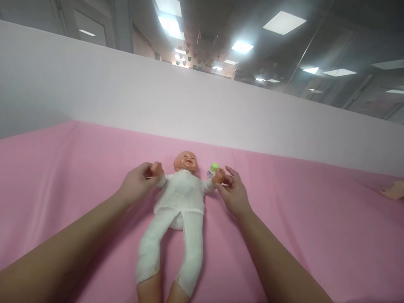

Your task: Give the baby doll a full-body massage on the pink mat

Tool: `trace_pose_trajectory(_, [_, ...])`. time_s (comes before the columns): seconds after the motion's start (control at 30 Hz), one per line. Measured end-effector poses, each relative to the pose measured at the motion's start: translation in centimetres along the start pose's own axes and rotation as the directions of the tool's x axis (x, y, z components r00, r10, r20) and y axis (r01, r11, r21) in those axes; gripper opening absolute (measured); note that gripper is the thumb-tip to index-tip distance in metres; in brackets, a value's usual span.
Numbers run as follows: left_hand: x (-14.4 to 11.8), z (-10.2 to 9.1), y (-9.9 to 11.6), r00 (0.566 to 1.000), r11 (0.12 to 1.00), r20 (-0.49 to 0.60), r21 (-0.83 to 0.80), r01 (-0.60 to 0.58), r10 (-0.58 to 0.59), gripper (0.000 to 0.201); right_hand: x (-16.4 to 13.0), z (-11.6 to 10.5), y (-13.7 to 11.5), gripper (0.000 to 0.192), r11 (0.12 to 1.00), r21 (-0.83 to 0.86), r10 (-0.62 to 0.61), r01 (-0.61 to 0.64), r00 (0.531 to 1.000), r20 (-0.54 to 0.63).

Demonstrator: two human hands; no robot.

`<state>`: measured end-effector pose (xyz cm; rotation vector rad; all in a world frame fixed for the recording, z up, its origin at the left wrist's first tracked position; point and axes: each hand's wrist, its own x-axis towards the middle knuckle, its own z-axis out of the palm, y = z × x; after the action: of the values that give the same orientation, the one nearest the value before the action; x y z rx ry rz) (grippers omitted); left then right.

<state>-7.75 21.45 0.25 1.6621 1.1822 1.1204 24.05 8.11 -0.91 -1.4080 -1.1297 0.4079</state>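
A baby doll [181,191] in a white top and white leggings lies on its back, head away from me, arms spread to both sides. My left hand [138,183] is closed around the doll's hand on the left, thumb and fingers on either side of it. On the right, my right hand [232,191] pinches the doll's other hand between thumb and fingers. Just behind that doll hand stands a small container with a light green cap [215,166], its lower part partly covered.
A pink sheet [94,168] with soft folds covers the surface under the doll. Beyond it rises a white panel [202,109], with glass and ceiling lights above. At the far right edge lies a beige thing [394,190], cut off by the frame.
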Motion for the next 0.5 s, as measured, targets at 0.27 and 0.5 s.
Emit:
trace_pose_trajectory(0.27, [-2.9,1.6,2.4,0.851,0.818,0.467,0.375,-0.437,0.241,0.029,-3.2,3.1,-3.5,0.034,0.721,-0.376,-0.336,0.582,0.768,0.545])
trace_pose_trajectory(0.5, [-2.7,1.7,2.3,0.831,0.794,0.493,0.382,-0.474,0.258,0.024,-3.3,3.7,-2.8,0.038,0.706,-0.322,-0.374,0.631,0.718,0.586])
